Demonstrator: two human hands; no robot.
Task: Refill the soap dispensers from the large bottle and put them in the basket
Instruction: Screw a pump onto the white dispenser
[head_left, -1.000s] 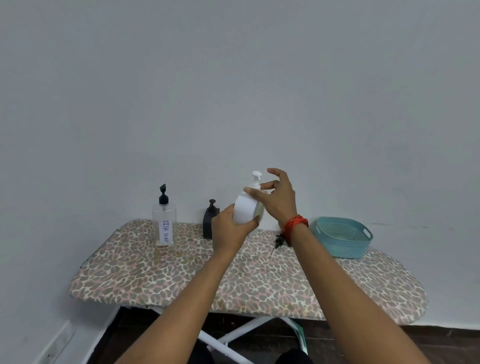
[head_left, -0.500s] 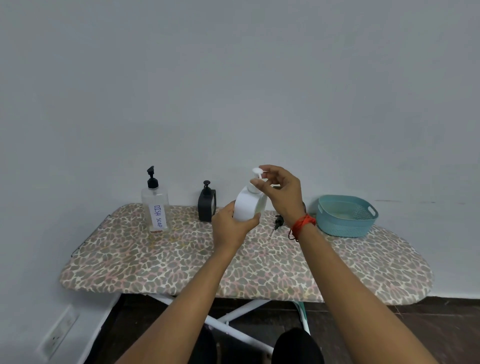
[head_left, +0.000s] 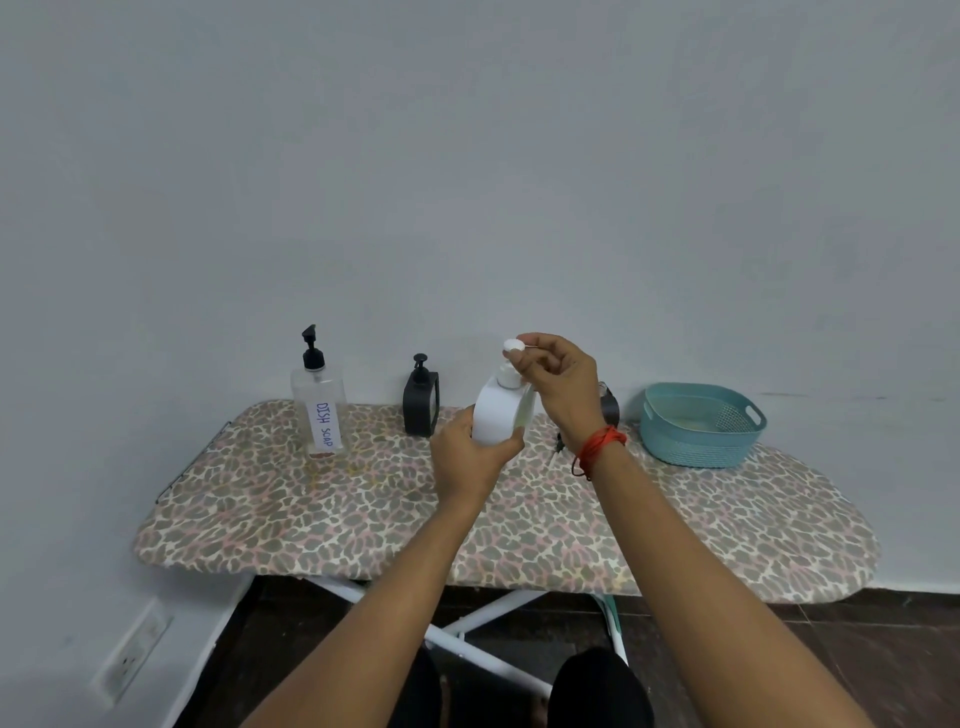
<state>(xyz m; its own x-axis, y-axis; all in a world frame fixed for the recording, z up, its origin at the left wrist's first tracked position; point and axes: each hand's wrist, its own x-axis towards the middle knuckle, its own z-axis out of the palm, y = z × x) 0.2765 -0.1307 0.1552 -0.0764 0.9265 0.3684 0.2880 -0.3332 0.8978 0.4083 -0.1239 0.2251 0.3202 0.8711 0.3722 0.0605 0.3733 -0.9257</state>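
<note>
My left hand (head_left: 470, 457) grips the base of a white soap dispenser (head_left: 497, 415), held upright above the board. My right hand (head_left: 563, 384) pinches its white pump head (head_left: 511, 345) from the top. A large clear bottle labelled DISH SOAP (head_left: 319, 410) with a black pump stands at the back left. A small black dispenser (head_left: 421, 400) stands beside it near the wall. Another dark dispenser (head_left: 609, 408) is mostly hidden behind my right wrist, and its loose pump (head_left: 559, 444) lies next to it. The teal basket (head_left: 698, 434) sits at the back right and holds no dispenser.
Everything rests on a leopard-print ironing board (head_left: 363, 519) pushed against a plain wall. White crossed legs (head_left: 483, 623) show beneath it over a dark floor. A wall socket (head_left: 132, 657) sits low at the left.
The view has shifted so the board sits differently in frame. My right hand has closed onto the pump head of the white dispenser, which stays in my left hand.
</note>
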